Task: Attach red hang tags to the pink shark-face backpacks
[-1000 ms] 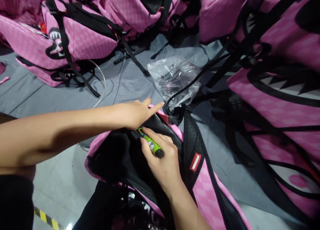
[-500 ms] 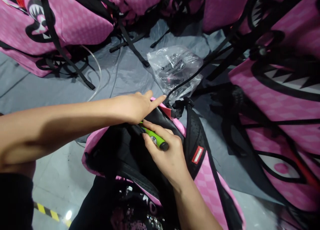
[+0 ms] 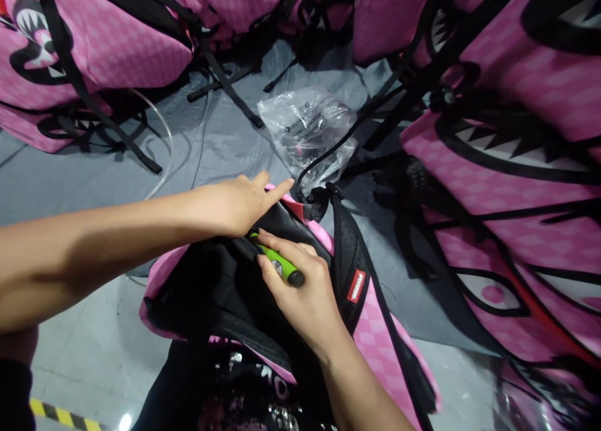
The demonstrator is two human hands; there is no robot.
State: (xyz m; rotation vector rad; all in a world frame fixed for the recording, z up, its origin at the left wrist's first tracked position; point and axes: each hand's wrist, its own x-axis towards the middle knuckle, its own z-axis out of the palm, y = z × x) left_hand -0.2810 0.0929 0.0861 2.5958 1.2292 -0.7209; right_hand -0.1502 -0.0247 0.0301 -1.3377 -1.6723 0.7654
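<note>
Nearest, a pink-and-black fabric backpack (image 3: 211, 287) lies black side up, seemingly for easy reach. The right hand (image 3: 306, 296) clamps a bright-green, black-ended, pen-shaped tool (image 3: 283, 266) over it, pinched near the far end, likely for control. Just beside, the left hand (image 3: 241, 203) lies over the backpack, perhaps bracing; its grip is hidden. Beyond lies a crumpled clear plastic bag (image 3: 310, 127).

Plastic bag (image 3: 307, 131) behind near backpack (image 3: 211, 293), other backpacks (image 3: 516, 196) right

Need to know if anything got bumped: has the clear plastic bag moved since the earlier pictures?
No: the clear plastic bag keeps its place beside the black strap tip at its left.
</note>
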